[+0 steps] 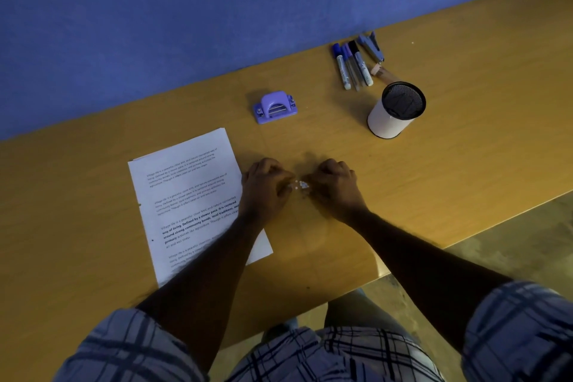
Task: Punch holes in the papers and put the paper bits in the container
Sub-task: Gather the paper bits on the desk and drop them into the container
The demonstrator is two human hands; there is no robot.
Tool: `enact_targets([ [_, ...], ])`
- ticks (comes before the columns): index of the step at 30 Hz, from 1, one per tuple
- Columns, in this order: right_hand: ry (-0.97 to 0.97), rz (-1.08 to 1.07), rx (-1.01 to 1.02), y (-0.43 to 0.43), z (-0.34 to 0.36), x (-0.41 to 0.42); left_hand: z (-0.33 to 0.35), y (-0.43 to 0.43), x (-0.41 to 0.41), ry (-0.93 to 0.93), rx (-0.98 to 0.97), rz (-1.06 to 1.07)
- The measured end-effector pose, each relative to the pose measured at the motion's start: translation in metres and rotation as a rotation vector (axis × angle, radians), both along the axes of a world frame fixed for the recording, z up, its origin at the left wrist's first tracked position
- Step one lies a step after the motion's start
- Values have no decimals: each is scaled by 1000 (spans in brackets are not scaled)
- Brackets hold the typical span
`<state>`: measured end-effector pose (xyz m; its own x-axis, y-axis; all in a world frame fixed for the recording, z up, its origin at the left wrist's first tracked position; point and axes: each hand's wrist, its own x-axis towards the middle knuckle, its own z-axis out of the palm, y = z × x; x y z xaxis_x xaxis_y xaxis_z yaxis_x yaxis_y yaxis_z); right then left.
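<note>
Paper bits (301, 185) are piled on the table (434, 164), flanked closely by the left hand (263, 187) and right hand (333, 187). Fingers are curled; whether bits are pinched cannot be told. Papers (186, 195) are laid left of the bits. Hole punch (275, 107) is set beyond the bits, container (387, 121) upright beyond-right.

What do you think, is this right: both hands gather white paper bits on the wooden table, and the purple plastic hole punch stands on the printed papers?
No: the head view shows the purple plastic hole punch on the wooden table, apart from the printed white papers. The rest is right.
</note>
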<state>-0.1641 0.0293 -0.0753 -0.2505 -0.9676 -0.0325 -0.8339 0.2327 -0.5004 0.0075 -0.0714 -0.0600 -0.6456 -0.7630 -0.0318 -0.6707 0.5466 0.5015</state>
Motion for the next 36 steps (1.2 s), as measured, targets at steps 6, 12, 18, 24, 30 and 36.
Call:
enact_targets([
  [6, -63, -54, -83, -4, -6, -1, -3, 4, -3, 16, 4, -7],
  [12, -19, -93, -61, -6, -5, 7, -4, 5, -9, 30, -12, 37],
  [18, 81, -47, -16, -11, -1, 14, -5, 9, -12, 7, -56, 23],
  [24, 138, -15, 74, -12, -3, 21, -9, 16, -17, -26, -92, 33],
  [30, -9, -59, 139, -15, 6, 20, -8, 14, -22, -23, -26, 45],
  [36, -644, -229, 28, -10, 46, 5, 18, 16, -43, 274, 436, 158],
])
